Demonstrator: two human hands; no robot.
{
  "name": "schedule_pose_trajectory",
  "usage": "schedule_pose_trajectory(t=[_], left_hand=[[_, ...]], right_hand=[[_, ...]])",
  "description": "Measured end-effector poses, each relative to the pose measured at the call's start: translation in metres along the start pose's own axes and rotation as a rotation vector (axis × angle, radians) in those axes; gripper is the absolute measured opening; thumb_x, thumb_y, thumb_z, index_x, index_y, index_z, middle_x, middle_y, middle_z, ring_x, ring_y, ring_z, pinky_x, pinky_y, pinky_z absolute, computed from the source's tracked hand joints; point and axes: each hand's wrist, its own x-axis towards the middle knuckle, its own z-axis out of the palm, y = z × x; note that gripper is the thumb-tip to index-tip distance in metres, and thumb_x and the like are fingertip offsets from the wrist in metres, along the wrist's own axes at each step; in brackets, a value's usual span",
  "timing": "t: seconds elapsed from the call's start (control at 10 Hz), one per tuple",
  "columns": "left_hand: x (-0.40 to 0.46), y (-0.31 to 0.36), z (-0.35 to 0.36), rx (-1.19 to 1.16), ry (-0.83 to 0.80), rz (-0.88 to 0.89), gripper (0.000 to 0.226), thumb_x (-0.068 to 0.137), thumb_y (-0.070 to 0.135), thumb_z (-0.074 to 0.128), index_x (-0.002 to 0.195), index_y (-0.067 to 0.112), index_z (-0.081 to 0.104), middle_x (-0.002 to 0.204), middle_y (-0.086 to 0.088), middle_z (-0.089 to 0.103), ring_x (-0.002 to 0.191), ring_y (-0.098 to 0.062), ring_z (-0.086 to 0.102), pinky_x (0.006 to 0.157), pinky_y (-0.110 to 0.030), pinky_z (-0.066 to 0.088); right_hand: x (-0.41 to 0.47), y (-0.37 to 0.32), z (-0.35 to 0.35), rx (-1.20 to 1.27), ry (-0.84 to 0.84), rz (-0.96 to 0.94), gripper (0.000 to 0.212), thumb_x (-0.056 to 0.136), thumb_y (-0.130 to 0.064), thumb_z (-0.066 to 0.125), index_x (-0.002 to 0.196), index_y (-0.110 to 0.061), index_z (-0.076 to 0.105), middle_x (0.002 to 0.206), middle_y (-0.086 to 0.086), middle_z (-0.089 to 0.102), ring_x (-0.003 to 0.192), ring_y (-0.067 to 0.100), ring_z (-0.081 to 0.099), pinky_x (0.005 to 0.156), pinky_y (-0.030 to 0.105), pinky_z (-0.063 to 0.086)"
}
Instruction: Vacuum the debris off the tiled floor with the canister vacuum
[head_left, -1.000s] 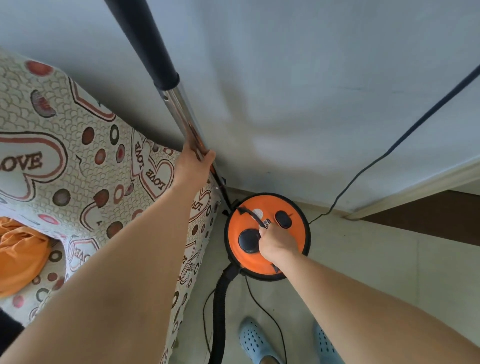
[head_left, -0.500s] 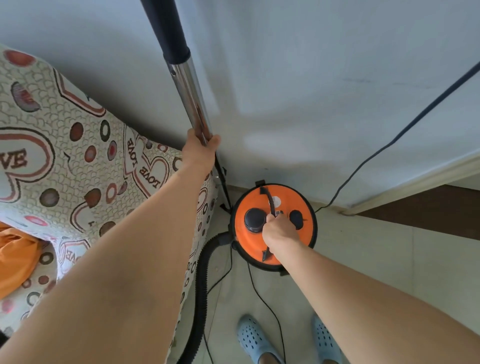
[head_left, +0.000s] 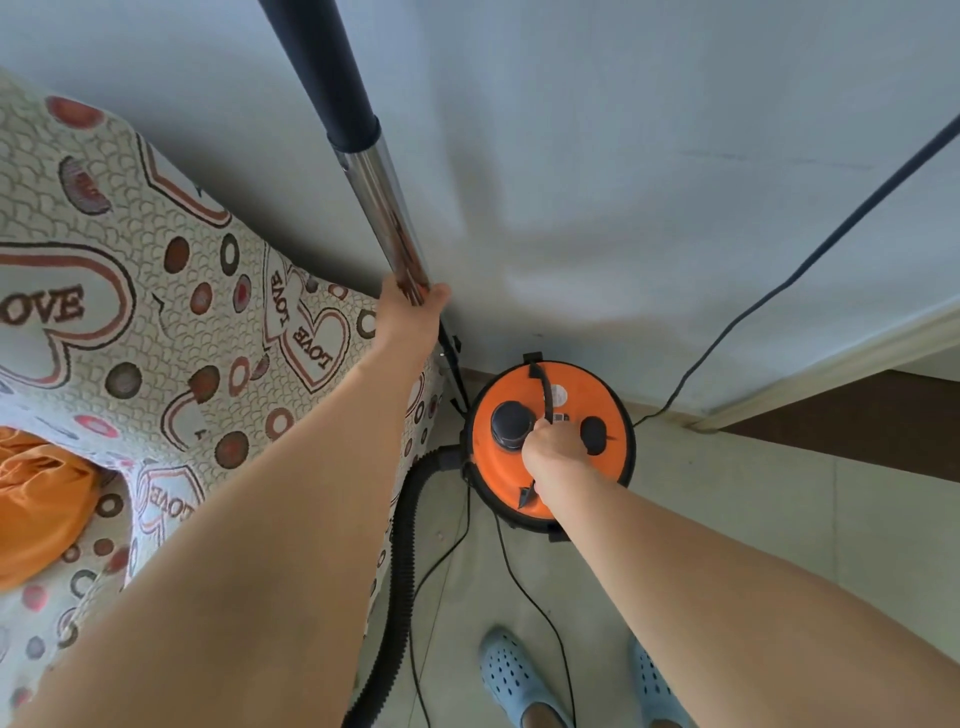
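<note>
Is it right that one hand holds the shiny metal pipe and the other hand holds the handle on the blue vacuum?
Not quite. The canister vacuum is orange, not blue, as the head view shows. The rest is right: the left hand grips the shiny metal pipe, and the right hand holds the black handle on top of the vacuum.

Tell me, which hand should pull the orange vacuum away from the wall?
Probably the right hand: it already grips the black carry handle on top of the orange vacuum. The left hand is busy holding the metal wand.
</note>
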Motion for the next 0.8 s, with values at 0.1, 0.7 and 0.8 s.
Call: schedule_pose_trajectory(t=[0.1, 0.7, 0.8], left_hand=[[-0.003, -0.003, 0.000, 0.005, 0.003, -0.016, 0.047, 0.095, 0.035, 0.063, 0.135, 0.016, 0.047, 0.117, -0.001, 0.061, 0.104, -0.021, 0.059, 0.088, -0.030, 0.044], [-0.019, -0.008, -0.003, 0.007, 0.011, -0.085, 0.064, 0.095, 0.036, 0.062, 0.150, 0.019, 0.034, 0.118, -0.004, 0.059, 0.094, -0.020, 0.061, 0.084, -0.034, 0.051], [-0.027, -0.008, 0.000, 0.005, 0.024, -0.107, 0.061, 0.096, 0.030, 0.061, 0.149, 0.017, 0.034, 0.114, -0.004, 0.063, 0.087, -0.020, 0.061, 0.076, -0.031, 0.049]], right_hand=[[-0.022, -0.016, -0.007, -0.062, -0.016, 0.053, 0.047, 0.102, -0.023, 0.048, 0.143, -0.003, 0.039, 0.142, 0.016, 0.048, 0.128, 0.030, 0.050, 0.102, 0.033, 0.043], [-0.008, 0.007, -0.011, 0.073, -0.028, -0.008, 0.039, 0.102, -0.016, 0.039, 0.136, 0.001, 0.048, 0.137, 0.020, 0.053, 0.070, 0.018, 0.044, 0.045, 0.021, 0.040], [-0.016, 0.004, -0.021, 0.063, -0.046, 0.019, 0.040, 0.102, -0.015, 0.039, 0.138, 0.002, 0.047, 0.140, 0.021, 0.050, 0.060, 0.011, 0.034, 0.027, 0.009, 0.032]])
